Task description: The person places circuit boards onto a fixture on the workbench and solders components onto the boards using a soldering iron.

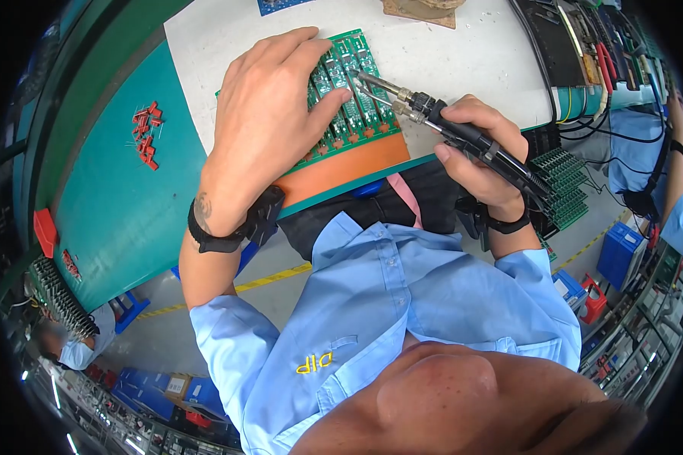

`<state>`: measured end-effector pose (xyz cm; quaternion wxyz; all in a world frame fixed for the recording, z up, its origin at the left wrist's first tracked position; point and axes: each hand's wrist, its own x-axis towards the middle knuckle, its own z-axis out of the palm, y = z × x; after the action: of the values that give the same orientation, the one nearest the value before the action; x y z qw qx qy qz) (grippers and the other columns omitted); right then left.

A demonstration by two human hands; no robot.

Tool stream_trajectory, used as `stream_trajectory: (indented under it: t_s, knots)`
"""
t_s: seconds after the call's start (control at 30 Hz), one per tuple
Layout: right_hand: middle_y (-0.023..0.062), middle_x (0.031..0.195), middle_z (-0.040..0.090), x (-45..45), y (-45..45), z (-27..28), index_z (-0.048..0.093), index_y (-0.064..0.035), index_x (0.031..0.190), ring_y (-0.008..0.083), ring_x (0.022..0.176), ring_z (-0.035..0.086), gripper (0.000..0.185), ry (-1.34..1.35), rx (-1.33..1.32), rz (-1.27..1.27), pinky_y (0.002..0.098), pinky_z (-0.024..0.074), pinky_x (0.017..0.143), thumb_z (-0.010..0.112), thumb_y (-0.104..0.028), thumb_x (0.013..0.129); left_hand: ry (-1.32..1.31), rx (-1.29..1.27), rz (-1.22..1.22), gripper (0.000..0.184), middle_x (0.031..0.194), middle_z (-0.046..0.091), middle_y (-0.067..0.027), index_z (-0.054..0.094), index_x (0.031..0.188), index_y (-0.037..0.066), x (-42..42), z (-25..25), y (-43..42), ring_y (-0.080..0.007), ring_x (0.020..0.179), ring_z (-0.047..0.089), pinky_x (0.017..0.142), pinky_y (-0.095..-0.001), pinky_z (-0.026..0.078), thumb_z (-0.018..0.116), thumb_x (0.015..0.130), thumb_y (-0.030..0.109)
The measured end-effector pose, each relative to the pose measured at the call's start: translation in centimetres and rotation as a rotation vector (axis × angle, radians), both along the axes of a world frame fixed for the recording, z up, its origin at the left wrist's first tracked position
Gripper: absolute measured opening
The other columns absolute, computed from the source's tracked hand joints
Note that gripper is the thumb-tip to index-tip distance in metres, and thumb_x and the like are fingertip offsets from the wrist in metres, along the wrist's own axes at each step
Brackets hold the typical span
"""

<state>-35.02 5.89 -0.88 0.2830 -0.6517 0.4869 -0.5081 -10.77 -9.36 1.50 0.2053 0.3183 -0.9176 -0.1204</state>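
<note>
A panel of green circuit boards [360, 91] lies on the white work surface, with an orange strip [349, 168] along its near edge. My left hand [269, 106] rests over the panel's left part, fingers lying across it and the thumb spread apart. Beneath that palm, part of the panel is hidden. In my right hand [486, 144] is a black soldering iron [478, 136], its fingers wrapped round the handle. A thin metal tube runs beside the iron's tip, which is over the upper middle of the panel; whether it touches a joint I cannot tell.
Small red components with wire leads [147, 135] lie on the green mat [106, 189] at left. Hand tools [603, 64] and cables crowd the right. More green boards [561, 186] are stacked beyond my right hand. Another person's arm [676, 129] shows at far right.
</note>
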Motion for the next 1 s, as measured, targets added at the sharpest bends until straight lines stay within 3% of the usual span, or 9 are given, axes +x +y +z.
stream_trajectory:
  t_s: [0.5,0.63,1.0]
  knots:
    - [0.0155,0.095,0.068,0.3,-0.58,-0.07,0.065,0.0062,0.119,0.0203,0.082,0.063,0.041,0.027,0.028,0.017,0.0312,0.0489,0.075,0.077,0.007,0.079,-0.02,0.005,0.021,0.047,0.135,0.069,-0.017,0.073,0.121,0.002,0.15,0.0,0.05,-0.0384,0.122,0.066,0.104,-0.0463,0.053,0.085,0.083,0.026]
    - [0.0154,0.096,0.068,0.35,-0.67,-0.16,0.065,0.0063,0.119,0.0201,0.083,0.063,0.041,0.037,0.01,0.015,0.031,0.0492,0.076,0.077,0.007,0.08,0.015,0.025,0.022,0.047,0.131,0.07,-0.0189,0.073,0.118,0.001,0.1,-0.32,0.03,-0.0374,0.122,0.065,0.103,-0.048,0.051,0.088,0.078,0.021]
    - [0.016,0.096,0.069,0.36,-0.29,-0.38,0.065,0.0065,0.12,0.0201,0.085,0.065,0.04,0.022,0.011,-0.006,0.0297,0.0503,0.076,0.076,0.007,0.081,0.012,0.02,0.025,0.048,0.128,0.071,-0.0172,0.073,0.12,0.002,0.29,-0.57,0.09,-0.0362,0.121,0.065,0.101,-0.0477,0.051,0.086,0.08,0.026]
